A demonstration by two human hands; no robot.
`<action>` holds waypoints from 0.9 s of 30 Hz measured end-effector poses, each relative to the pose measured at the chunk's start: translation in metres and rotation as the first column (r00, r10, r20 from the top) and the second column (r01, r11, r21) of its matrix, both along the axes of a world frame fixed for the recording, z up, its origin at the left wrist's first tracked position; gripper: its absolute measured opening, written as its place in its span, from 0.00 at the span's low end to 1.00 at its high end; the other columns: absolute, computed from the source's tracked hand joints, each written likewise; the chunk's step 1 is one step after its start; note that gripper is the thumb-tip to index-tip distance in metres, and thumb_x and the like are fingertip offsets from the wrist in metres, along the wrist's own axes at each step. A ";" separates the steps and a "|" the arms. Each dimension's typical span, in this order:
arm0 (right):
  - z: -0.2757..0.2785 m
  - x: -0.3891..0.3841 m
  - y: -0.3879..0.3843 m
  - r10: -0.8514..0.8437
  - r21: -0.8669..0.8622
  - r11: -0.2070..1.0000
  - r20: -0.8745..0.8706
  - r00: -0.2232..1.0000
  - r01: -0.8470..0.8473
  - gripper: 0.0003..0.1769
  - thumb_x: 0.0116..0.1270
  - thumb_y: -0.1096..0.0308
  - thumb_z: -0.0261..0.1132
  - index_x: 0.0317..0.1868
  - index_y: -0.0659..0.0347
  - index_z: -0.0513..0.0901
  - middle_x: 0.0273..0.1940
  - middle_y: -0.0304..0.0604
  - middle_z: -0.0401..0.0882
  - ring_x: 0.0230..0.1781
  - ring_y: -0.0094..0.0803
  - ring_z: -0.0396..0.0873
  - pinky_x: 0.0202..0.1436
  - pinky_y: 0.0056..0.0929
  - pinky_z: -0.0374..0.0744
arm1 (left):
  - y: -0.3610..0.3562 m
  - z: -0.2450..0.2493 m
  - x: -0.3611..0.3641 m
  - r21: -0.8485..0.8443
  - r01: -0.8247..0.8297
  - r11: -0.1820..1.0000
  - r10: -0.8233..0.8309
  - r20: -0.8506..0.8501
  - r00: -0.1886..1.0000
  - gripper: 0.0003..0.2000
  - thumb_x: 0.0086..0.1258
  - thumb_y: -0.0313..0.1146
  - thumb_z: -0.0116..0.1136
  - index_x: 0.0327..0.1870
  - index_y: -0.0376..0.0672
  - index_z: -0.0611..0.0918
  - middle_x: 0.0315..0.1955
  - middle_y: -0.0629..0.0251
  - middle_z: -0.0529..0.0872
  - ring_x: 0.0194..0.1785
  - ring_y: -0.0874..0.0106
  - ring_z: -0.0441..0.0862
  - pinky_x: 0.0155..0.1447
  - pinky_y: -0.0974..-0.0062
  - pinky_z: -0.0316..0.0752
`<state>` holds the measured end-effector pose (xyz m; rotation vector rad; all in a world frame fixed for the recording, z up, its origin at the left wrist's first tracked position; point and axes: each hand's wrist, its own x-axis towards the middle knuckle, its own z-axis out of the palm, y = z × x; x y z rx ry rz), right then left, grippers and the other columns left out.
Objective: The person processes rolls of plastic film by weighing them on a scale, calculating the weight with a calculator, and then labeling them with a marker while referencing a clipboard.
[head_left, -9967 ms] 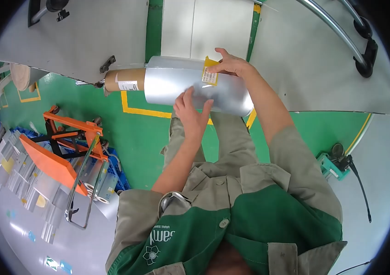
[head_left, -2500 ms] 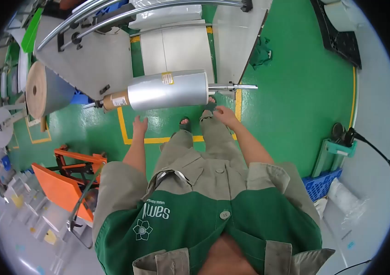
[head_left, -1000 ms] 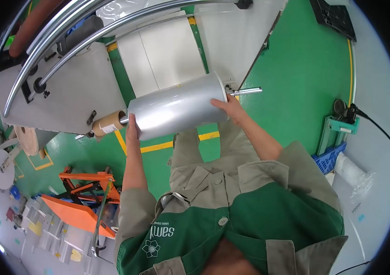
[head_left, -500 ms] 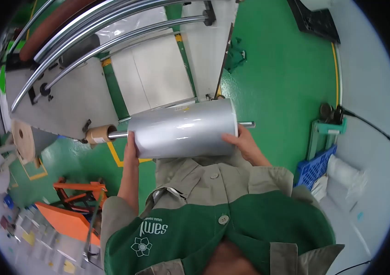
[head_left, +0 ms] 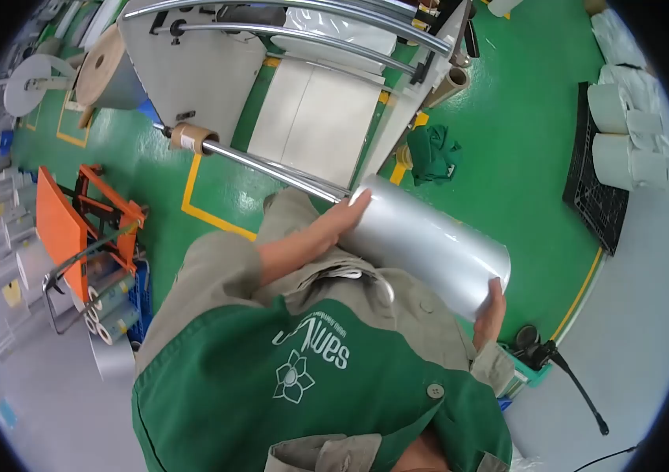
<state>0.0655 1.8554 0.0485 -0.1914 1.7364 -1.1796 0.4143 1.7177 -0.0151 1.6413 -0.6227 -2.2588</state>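
A large silvery roll (head_left: 429,240) is held between my two hands, tilted down to the right in front of my body. My left hand (head_left: 342,218) grips its left end, close to the metal shaft (head_left: 279,173). Against the right end lies my right hand (head_left: 492,315), its fingers wrapped on the edge. The shaft runs up left from the roll's left end to a brown cardboard core (head_left: 193,139). Whether the shaft's tip still sits inside the roll is hidden.
Curved metal bars (head_left: 295,35) and the machine's side panel (head_left: 185,79) stand ahead. An orange lift table (head_left: 63,228) is at the left. Green cloth (head_left: 433,153) lies on the floor. White rolls (head_left: 610,161) stand on a black pallet (head_left: 582,189) at the right.
The roll has moved to the right and off most of the shaft, tilting down to the right. Both hands moved along with it, and the view has turned.
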 end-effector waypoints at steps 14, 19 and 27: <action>-0.001 -0.058 0.076 -0.215 -0.032 0.976 -0.095 0.972 0.213 0.32 0.63 0.58 0.64 0.62 0.69 0.67 0.55 0.48 0.73 0.52 0.36 0.73 0.56 0.33 0.71 | -0.026 -0.020 -0.112 -0.061 0.237 0.970 -0.244 -0.189 0.951 0.34 0.65 0.62 0.48 0.53 0.34 0.77 0.46 0.59 0.82 0.49 0.69 0.78 0.54 0.72 0.71; 0.051 -0.052 0.073 -0.291 -0.025 0.956 -0.222 0.930 0.293 0.31 0.64 0.56 0.64 0.59 0.72 0.70 0.50 0.49 0.76 0.45 0.35 0.76 0.50 0.31 0.74 | -0.036 0.040 -0.149 -0.005 0.390 0.921 -0.388 -0.099 0.916 0.33 0.68 0.62 0.44 0.55 0.38 0.77 0.51 0.61 0.80 0.55 0.72 0.76 0.57 0.73 0.70; 0.019 -0.078 0.061 -0.195 -0.250 0.938 0.191 0.962 0.239 0.28 0.71 0.56 0.55 0.62 0.70 0.66 0.59 0.50 0.70 0.60 0.37 0.69 0.64 0.35 0.67 | -0.038 0.061 -0.146 -0.049 0.243 0.969 -0.246 -0.099 0.964 0.42 0.65 0.72 0.21 0.64 0.46 0.71 0.61 0.62 0.73 0.64 0.64 0.69 0.67 0.68 0.61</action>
